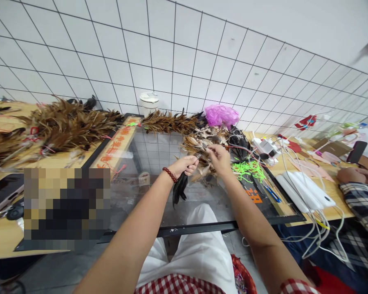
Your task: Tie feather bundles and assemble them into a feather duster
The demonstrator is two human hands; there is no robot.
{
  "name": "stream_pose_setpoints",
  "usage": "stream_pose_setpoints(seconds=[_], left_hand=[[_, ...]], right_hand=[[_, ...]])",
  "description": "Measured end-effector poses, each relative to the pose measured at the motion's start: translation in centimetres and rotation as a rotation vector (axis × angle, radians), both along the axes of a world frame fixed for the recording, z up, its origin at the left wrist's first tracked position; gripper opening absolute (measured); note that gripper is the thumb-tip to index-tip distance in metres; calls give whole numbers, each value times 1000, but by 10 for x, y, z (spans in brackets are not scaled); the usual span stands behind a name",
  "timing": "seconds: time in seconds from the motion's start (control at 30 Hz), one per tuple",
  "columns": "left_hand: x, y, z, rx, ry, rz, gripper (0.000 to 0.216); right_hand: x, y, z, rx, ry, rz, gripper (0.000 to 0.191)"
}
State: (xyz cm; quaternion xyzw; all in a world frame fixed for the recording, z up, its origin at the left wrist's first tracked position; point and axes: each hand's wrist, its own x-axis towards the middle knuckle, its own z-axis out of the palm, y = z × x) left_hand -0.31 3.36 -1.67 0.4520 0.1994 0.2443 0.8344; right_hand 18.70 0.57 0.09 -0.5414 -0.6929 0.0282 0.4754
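My left hand, with a beaded bracelet on the wrist, is closed round a small bunch of black feathers whose dark ends hang below the fist. To its right, my right hand is bent in a pinch over a loose heap of brown and cream feathers. What sits between its fingertips is too small to make out. Both hands are above the glass tabletop. Behind them lies a long brown feather garland. Bright green ties are heaped right of my right hand.
A pink plastic bag and a white lidded cup stand by the grid wall. Feather bundles lie left. On the right are a blue cutter, white power banks with cables, and another person's hands.
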Motion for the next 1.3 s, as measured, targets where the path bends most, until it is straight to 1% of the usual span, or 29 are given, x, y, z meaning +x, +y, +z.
stream_pose_setpoints(seconds=[0.03, 0.1, 0.13, 0.17, 0.2, 0.23, 0.27, 0.37, 0.43, 0.47, 0.53, 0.6, 0.63, 0.7, 0.83, 0.97, 1.03, 1.07, 1.13, 1.17, 1.3], left_hand=[[0, 0, 0, -3, -3, 16, 27], [-1, 1, 0, -13, -8, 26, 27], [-1, 1, 1, -15, -10, 24, 27], [-1, 1, 1, -16, -14, 23, 27], [0, 1, 1, -17, -18, 29, 27], [0, 1, 1, -17, -22, 42, 27], [1, 1, 1, -18, -24, 64, 27], [3, 0, 2, -18, -12, 137, 25], [4, -1, 2, -12, 0, 169, 22], [5, -1, 3, -8, 6, 180, 21], [5, -2, 3, -3, 18, 197, 20], [5, -2, 3, -3, 28, 203, 18], [5, -2, 3, -3, 34, 199, 17], [5, -2, 2, -3, 45, 184, 18], [4, -1, 3, -46, 26, 188, 21], [2, 0, 6, -134, -64, 217, 19], [0, 1, 8, -188, -95, 231, 19], [0, 1, 9, -214, -105, 241, 19], [0, 1, 9, -250, -113, 272, 19], [1, 1, 9, -260, -110, 291, 18], [5, 2, 3, -263, -105, 387, 14]], right_hand=[[10, 1, 1, -24, -128, -134, 20], [28, 3, 0, -151, -373, -356, 22], [35, 4, -1, -241, -469, -422, 22], [41, 4, -4, -327, -533, -458, 21], [44, 4, -5, -393, -564, -472, 20], [46, 5, -7, -427, -565, -476, 20], [46, 5, -7, -429, -542, -477, 21], [41, 4, -4, -329, -441, -464, 26], [36, 2, -3, -289, -436, -433, 28], [34, 1, -2, -300, -461, -417, 30], [32, 0, -4, -377, -549, -394, 31], [32, -1, -7, -478, -625, -388, 26], [33, -1, -8, -498, -636, -395, 23], [34, 0, -9, -442, -591, -414, 23], [36, 3, -11, -218, -353, -401, 25], [33, 6, -12, -136, -26, -307, 24], [27, 4, -11, -38, 96, -216, 24], [22, 1, -9, 26, 108, -155, 23], [9, -6, -5, 138, 43, -5, 20], [1, -11, -3, 169, -15, 89, 18], [-31, -27, 0, 178, -241, 472, 19]])
